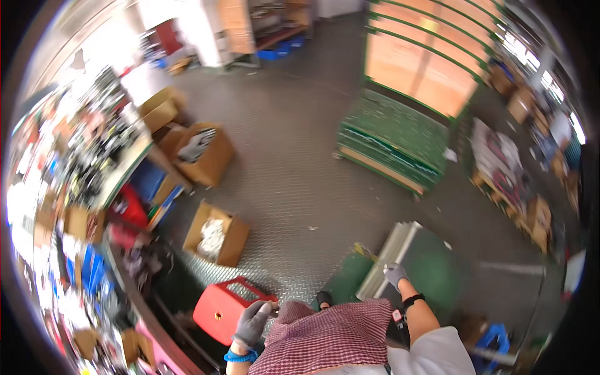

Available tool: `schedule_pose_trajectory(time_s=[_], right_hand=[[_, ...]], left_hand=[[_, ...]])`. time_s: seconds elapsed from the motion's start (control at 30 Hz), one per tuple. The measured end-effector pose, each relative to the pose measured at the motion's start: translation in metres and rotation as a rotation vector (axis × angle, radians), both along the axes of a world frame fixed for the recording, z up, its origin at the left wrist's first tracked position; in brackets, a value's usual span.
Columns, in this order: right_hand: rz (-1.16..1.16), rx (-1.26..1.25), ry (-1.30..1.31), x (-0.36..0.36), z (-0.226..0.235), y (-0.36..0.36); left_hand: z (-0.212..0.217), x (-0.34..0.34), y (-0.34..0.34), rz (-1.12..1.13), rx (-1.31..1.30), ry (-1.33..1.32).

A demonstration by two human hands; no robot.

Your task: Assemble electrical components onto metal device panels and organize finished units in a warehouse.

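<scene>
My left hand [253, 322], in a grey work glove with a blue band at the wrist, is closed beside the edge of my red checked apron [331, 334]. Whatever sits between its thumb and fingers is too small to make out. Just left of it stands a red plastic stool [222, 309]. My right hand [395, 275], gloved too and with a dark wristband, appears over the side of a stack of long pale strips [390, 259]. Its fingers are blurred, and I cannot tell whether they touch the strips.
An open carton [219, 236] with white material stands ahead on the left, near a cluttered workbench [122, 169]. Farther right is a green wheeled cart [394, 140] with a railed back. A loaded pallet [506, 181] lies at the right. The strips rest on a green surface [434, 269].
</scene>
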State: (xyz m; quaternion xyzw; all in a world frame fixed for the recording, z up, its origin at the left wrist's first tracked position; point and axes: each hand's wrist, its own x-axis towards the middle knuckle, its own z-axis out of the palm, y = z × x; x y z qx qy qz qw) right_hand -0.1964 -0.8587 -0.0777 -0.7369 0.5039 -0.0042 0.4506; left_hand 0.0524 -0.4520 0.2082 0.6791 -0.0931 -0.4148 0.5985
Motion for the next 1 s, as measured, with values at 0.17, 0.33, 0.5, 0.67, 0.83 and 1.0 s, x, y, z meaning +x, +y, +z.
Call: schedule_pose_trajectory(time_s=[0.17,0.33,0.5,0.67,0.83,1.0], right_hand=[[0.773,-0.301,0.918,-0.105,-0.027,0.031],[0.321,0.388,0.892,-0.157,-0.04,0.117],[-0.628,0.764,0.635,-0.101,-0.056,0.135],[-0.181,0.631,0.538,0.046,-0.066,0.048],[0.363,-0.119,0.464,0.255,-0.02,-0.087],[-0.055,-0.014,0.256,0.41,0.048,-0.203]], left_hand=[[-0.028,0.071,-0.064,-0.163,0.088,0.026],[-0.096,0.181,-0.112,-0.245,0.078,0.045],[-0.21,0.33,-0.137,-0.166,0.47,0.139],[-0.271,0.44,-0.126,0.032,0.704,0.274],[-0.281,0.521,-0.18,0.0,0.693,0.33],[-0.284,0.592,-0.248,-0.086,0.672,0.331]])
